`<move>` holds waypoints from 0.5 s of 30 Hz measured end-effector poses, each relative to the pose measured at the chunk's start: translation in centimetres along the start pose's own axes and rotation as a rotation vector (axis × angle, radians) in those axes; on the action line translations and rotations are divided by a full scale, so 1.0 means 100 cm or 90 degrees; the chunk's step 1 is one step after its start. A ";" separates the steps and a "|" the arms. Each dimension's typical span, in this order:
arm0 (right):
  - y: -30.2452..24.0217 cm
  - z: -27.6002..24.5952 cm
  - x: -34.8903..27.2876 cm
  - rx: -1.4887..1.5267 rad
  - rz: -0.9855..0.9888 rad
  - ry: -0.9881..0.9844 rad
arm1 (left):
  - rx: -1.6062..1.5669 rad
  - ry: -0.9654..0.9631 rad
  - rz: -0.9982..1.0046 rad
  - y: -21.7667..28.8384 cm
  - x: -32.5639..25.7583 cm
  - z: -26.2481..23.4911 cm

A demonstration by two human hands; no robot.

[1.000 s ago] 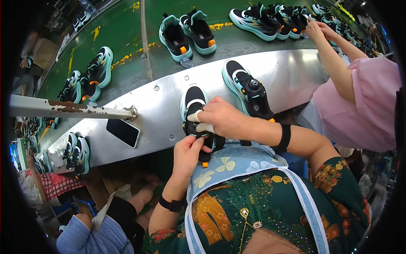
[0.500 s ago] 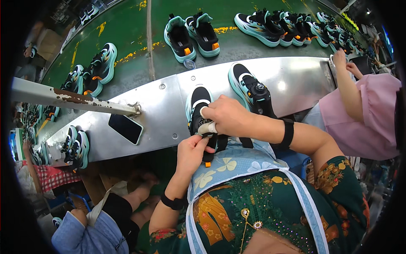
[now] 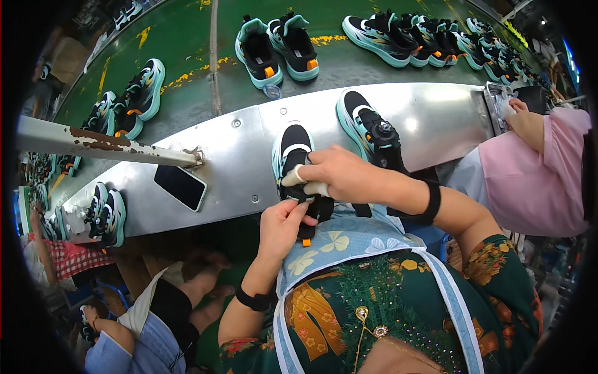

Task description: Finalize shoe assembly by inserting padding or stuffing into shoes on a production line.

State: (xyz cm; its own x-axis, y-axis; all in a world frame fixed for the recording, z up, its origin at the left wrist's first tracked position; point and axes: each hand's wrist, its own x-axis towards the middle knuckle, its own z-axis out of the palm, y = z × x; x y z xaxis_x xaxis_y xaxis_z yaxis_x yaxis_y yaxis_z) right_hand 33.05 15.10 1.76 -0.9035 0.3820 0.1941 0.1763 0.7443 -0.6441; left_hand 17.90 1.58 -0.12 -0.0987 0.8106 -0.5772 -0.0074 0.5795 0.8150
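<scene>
A black sneaker with a white band and mint sole [image 3: 294, 138] lies in front of me, toe pointing away, its heel end toward my apron. At its ankle opening my left hand [image 3: 281, 225] is closed, thumb and forefinger pinching the sneaker's edge. My right hand [image 3: 341, 174] bends over the sneaker's lacing area. Cream covers wrap some of its fingertips, which are curled together; what they grip is hidden. A matching sneaker [image 3: 369, 128] with a round black dial on its upper stands just right of my right hand.
The metal ledge [image 3: 237, 149] borders a green conveyor belt [image 3: 187, 37] carrying several sneakers. A phone [image 3: 180, 187] lies on the ledge, below a chipped white bar [image 3: 106, 146]. A pair of sneakers [image 3: 106, 215] stands farther left. A person in pink [image 3: 523, 168] sits at right, others at left.
My right hand's covered fingers have shifted slightly up and left over the sneaker's lacing area. My left hand keeps its place. At right, the person in pink has lowered their arms.
</scene>
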 end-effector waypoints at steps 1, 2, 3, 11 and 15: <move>0.000 0.008 0.002 -0.043 0.007 0.035 | 0.015 -0.001 0.006 -0.002 0.001 -0.001; -0.002 0.012 0.002 -0.044 0.006 0.036 | 0.031 -0.003 0.013 -0.002 0.002 -0.001; -0.004 0.015 0.001 -0.069 0.050 0.031 | 0.031 -0.003 0.013 0.001 0.001 0.001; -0.007 0.002 -0.002 0.001 0.082 0.000 | -0.004 -0.007 0.025 0.001 0.002 0.003; 0.000 -0.004 0.001 -0.037 0.096 0.010 | 0.009 -0.014 0.007 0.007 0.001 0.004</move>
State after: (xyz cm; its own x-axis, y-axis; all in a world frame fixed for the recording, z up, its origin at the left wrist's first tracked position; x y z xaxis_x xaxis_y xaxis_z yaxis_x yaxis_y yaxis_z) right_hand 33.10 15.37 2.01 -0.8590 0.4998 0.1111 0.3314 0.7082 -0.6234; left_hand 18.30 2.09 0.41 -0.0763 0.8189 -0.5688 0.0076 0.5709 0.8210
